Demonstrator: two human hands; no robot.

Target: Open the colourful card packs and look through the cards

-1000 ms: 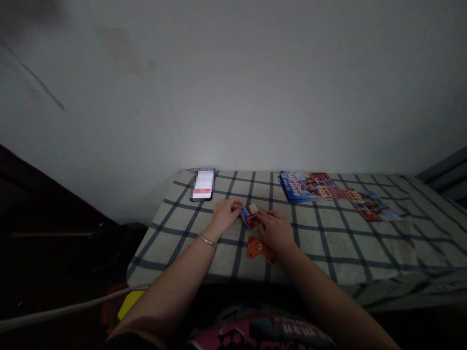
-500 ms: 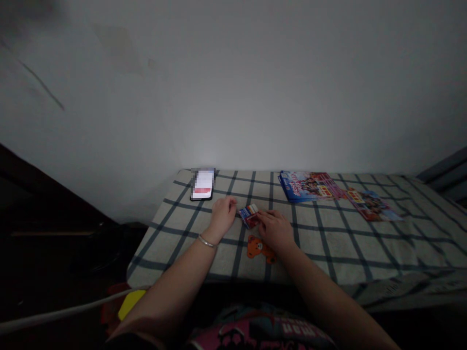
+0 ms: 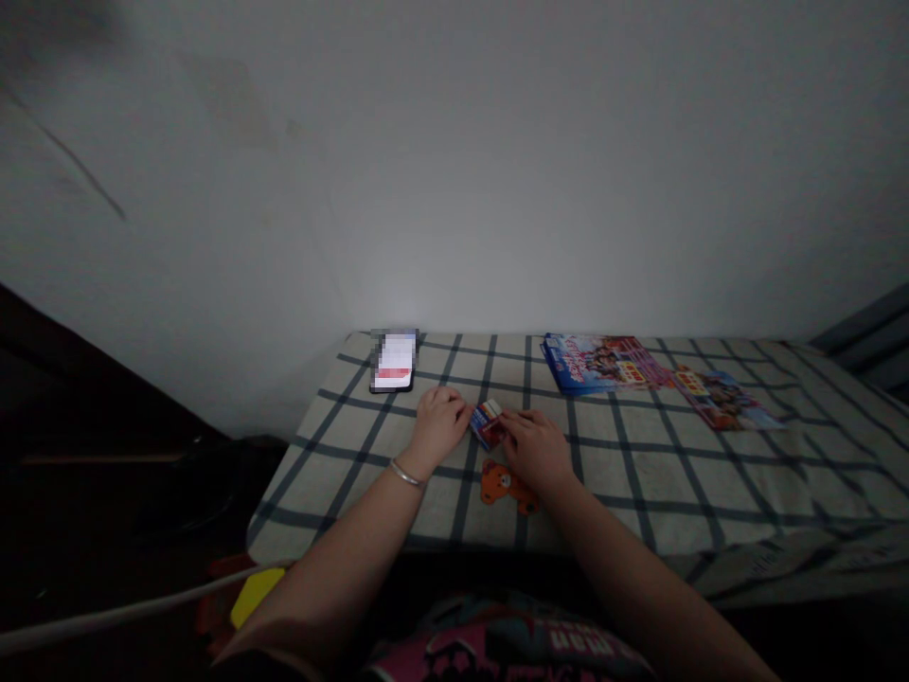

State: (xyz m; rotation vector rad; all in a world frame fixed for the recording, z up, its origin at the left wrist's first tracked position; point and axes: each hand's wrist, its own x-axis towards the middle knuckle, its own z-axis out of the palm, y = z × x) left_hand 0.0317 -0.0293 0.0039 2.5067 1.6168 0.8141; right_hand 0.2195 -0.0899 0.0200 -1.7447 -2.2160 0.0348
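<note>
Between my hands, on the checked cloth, is a small printed paper (image 3: 487, 422) in blue, red and white; it looks folded. My right hand (image 3: 536, 445) has its fingers together, pinching the paper's right side. At the left edge, my left hand (image 3: 441, 424) is closed, fingers bent and thumb side against the paper; a silver bangle circles that wrist. An orange bear-shaped cutout (image 3: 507, 485) lies just below the paper, partly covered by my right hand.
A lit phone (image 3: 394, 362) lies at the back left, near the wall. Glossy printed leaflets (image 3: 603, 363) are stacked at the back right, with another leaflet (image 3: 728, 398) beside them. The checked tablecloth (image 3: 653, 474) reaches the table's front edge.
My left hand has moved right and closed onto the paper's left edge. My right hand stays at the paper's right side; the paper has shifted very slightly.
</note>
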